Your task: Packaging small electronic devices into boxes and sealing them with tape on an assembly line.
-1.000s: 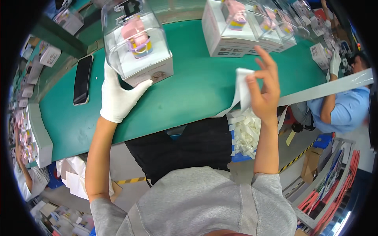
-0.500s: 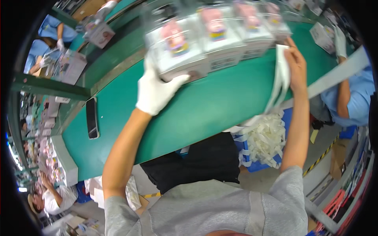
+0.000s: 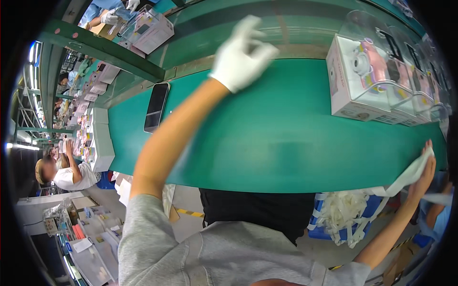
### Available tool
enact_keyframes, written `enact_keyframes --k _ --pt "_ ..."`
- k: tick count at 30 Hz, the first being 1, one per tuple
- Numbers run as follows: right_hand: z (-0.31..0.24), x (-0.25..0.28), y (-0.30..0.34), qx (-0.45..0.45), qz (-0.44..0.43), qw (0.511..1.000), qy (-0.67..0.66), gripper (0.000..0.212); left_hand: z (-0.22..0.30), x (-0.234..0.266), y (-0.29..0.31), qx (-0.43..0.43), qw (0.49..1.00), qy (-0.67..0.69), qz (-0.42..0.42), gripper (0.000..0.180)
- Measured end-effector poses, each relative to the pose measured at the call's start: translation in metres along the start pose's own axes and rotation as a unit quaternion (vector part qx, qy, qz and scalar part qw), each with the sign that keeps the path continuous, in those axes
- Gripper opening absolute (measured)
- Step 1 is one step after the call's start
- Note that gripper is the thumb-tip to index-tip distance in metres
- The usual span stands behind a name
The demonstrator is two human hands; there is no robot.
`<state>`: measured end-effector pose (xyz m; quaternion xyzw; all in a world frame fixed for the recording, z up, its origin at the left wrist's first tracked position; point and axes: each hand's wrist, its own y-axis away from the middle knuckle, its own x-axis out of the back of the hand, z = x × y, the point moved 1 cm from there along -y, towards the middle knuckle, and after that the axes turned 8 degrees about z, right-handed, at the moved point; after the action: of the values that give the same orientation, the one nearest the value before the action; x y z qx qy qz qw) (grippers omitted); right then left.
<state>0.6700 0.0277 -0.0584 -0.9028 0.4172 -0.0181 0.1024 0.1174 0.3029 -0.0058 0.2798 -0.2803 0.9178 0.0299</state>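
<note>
White strip [image 3: 412, 174], in right fingers [image 3: 431, 165], long axis slanting down-left

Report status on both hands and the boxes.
Left hand gloved, empty. Right hand holding white strip. Boxes lined up right. Phone on green worktop, left.

Wearer's two hands [image 3: 242, 59], one phone [image 3: 156, 107], at least three boxed toys [image 3: 374, 66]

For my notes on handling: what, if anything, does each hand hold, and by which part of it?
The right hand holds a white strip near its upper end; the gloved left hand holds nothing visible.
</note>
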Motion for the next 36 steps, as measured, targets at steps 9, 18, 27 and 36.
enact_keyframes --k 9,18,27,36 --pt "-0.016 -0.070 0.085 0.131 -0.144 0.975 0.105 0.024 -0.178 0.164 -0.094 0.227 0.807 -0.535 0.105 0.083" --pt "-0.012 -0.065 0.084 0.126 -0.134 0.973 0.138 0.026 -0.252 0.211 -0.141 0.195 0.850 -0.479 0.099 0.078" --pt "-0.010 -0.069 0.083 0.138 -0.130 0.966 0.173 0.022 -0.309 0.237 -0.188 0.203 0.893 -0.390 0.099 0.052" --pt "-0.018 -0.082 0.088 0.114 -0.099 0.981 0.126 0.018 -0.175 0.183 -0.104 0.151 0.987 -0.030 0.037 0.018"
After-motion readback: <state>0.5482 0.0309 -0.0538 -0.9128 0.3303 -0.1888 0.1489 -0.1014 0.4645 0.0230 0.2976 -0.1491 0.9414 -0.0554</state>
